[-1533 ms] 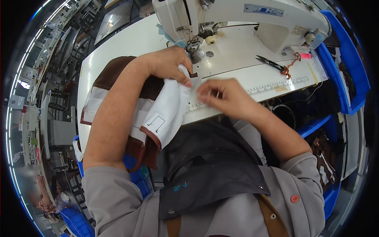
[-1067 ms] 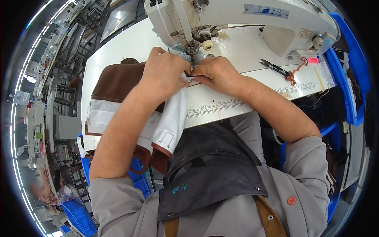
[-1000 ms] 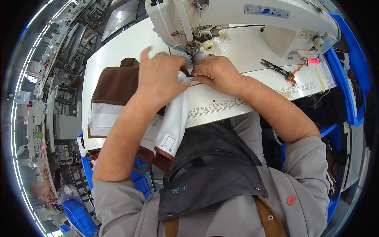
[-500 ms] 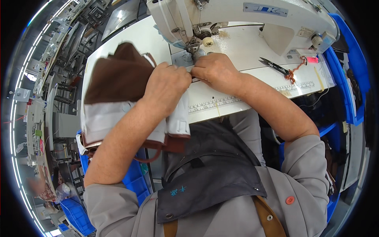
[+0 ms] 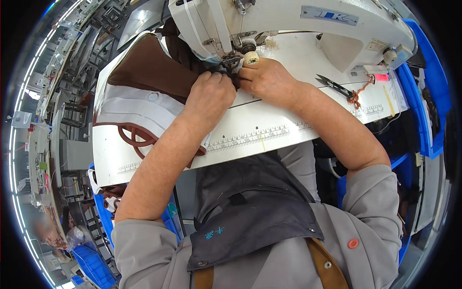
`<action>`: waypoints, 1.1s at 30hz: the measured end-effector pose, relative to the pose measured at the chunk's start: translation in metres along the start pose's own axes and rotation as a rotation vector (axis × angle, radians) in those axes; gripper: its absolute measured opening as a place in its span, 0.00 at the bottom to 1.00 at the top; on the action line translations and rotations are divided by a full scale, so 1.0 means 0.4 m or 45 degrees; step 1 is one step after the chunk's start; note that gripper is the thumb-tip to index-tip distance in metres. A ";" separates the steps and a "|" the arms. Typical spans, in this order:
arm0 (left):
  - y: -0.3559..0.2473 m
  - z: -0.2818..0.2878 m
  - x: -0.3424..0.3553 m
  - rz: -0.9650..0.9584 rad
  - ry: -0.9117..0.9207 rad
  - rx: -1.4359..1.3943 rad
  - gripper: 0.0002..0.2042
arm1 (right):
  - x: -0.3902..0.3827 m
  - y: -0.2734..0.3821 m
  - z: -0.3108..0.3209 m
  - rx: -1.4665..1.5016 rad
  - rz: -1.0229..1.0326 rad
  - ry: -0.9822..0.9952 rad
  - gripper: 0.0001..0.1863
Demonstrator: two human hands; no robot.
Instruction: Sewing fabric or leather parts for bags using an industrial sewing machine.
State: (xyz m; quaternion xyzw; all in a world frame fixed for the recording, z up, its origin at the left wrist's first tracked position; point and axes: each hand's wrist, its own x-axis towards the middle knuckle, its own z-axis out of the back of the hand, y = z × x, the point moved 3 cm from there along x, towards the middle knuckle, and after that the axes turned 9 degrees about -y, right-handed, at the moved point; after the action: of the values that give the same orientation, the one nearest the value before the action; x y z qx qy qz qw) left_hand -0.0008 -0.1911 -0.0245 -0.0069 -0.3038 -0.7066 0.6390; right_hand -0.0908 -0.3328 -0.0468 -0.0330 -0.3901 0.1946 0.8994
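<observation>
Tabletop [image 5: 248, 115]: left hand [image 5: 210, 98] curled, seemingly gripping cloth [image 5: 149, 62]

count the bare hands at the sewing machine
2: the left hand on the brown-and-white fabric, the right hand beside the left, both close to the sewing machine. Some fingertips are hidden.

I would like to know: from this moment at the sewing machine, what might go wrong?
The left hand and right hand are very near the presser foot, so a finger might get hurt if the needle moves.

The brown and white fabric piece is bunched there, so a fold could perhaps be caught.

The thread snips lie beside the right forearm, which might brush their points.
</observation>
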 end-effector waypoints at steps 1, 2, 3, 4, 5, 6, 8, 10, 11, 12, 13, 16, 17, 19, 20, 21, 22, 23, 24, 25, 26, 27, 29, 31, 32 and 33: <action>0.001 -0.002 0.000 0.008 0.043 0.010 0.05 | 0.002 0.004 0.006 0.002 0.001 0.002 0.05; 0.005 -0.001 0.001 0.009 0.043 0.009 0.05 | 0.004 0.007 0.015 0.032 -0.067 0.023 0.06; 0.011 0.001 0.003 0.025 0.069 -0.044 0.05 | 0.004 0.009 0.021 0.061 -0.137 0.043 0.07; 0.016 0.001 0.005 0.035 0.093 -0.099 0.06 | 0.000 0.012 0.022 0.056 -0.143 0.043 0.07; 0.018 -0.001 0.005 0.026 0.091 -0.101 0.06 | -0.003 0.013 0.023 0.120 -0.193 -0.005 0.08; 0.019 -0.001 0.005 0.031 0.085 -0.104 0.06 | -0.006 0.014 0.025 0.185 -0.244 -0.055 0.09; 0.015 0.001 0.006 0.033 0.082 -0.111 0.06 | -0.005 0.021 0.027 0.209 -0.259 -0.073 0.08; 0.014 0.007 0.009 0.049 0.074 -0.109 0.06 | -0.003 0.023 0.027 0.233 -0.275 -0.093 0.08; 0.015 0.006 0.011 0.042 0.076 -0.110 0.06 | -0.003 0.020 0.025 0.225 -0.277 -0.083 0.08; 0.017 0.005 0.013 0.045 0.075 -0.106 0.06 | -0.003 0.018 0.022 0.216 -0.278 -0.072 0.07; 0.018 0.004 0.016 0.048 0.072 -0.103 0.06 | -0.004 0.016 0.022 0.213 -0.284 -0.074 0.07; 0.026 -0.004 0.024 0.042 0.096 -0.112 0.05 | -0.006 0.009 0.019 0.162 -0.302 -0.068 0.07; 0.030 -0.007 0.024 0.035 0.096 -0.114 0.05 | -0.004 0.007 0.016 0.150 -0.310 -0.064 0.07; 0.039 -0.012 0.024 0.043 0.028 -0.120 0.05 | -0.004 0.004 0.011 0.133 -0.326 -0.059 0.07; 0.042 -0.014 0.025 0.035 0.026 -0.125 0.05 | -0.005 0.003 0.009 0.137 -0.335 -0.055 0.07; 0.045 -0.016 0.025 0.026 0.021 -0.140 0.05 | -0.006 0.002 0.007 0.141 -0.343 -0.052 0.08; 0.046 -0.016 0.024 0.021 0.019 -0.154 0.04 | -0.004 0.003 0.006 0.141 -0.347 -0.052 0.08; 0.047 -0.018 0.022 0.018 0.021 -0.155 0.04 | -0.002 0.003 0.005 0.153 -0.354 -0.069 0.08; 0.047 -0.019 0.020 0.019 0.011 -0.166 0.04 | -0.001 0.004 0.005 0.167 -0.359 -0.086 0.08; 0.048 -0.020 0.020 0.021 -0.002 -0.175 0.04 | -0.001 0.003 0.006 0.167 -0.360 -0.086 0.08; 0.048 -0.021 0.020 0.021 -0.001 -0.175 0.04 | -0.001 0.002 0.005 0.169 -0.373 -0.072 0.08; 0.047 -0.021 0.018 0.014 -0.012 -0.168 0.04 | -0.001 0.001 0.004 0.171 -0.386 -0.058 0.08; 0.042 -0.016 0.021 0.002 -0.022 -0.166 0.04 | -0.005 -0.004 0.003 0.175 -0.389 -0.056 0.08; 0.036 -0.011 0.025 0.010 0.022 -0.166 0.05 | -0.007 -0.010 0.002 0.180 -0.396 -0.056 0.08; 0.036 -0.011 0.026 0.003 0.027 -0.168 0.05 | -0.007 -0.012 0.003 0.190 -0.398 -0.049 0.09; 0.038 -0.012 0.027 0.017 0.039 -0.181 0.05 | -0.008 -0.013 0.005 0.200 -0.402 -0.042 0.09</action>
State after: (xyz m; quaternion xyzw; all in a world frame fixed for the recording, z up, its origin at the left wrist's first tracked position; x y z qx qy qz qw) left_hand 0.0130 -0.2029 -0.0177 -0.0433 -0.2429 -0.7222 0.6462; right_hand -0.0925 -0.3389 -0.0464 0.1023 -0.3888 0.0814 0.9120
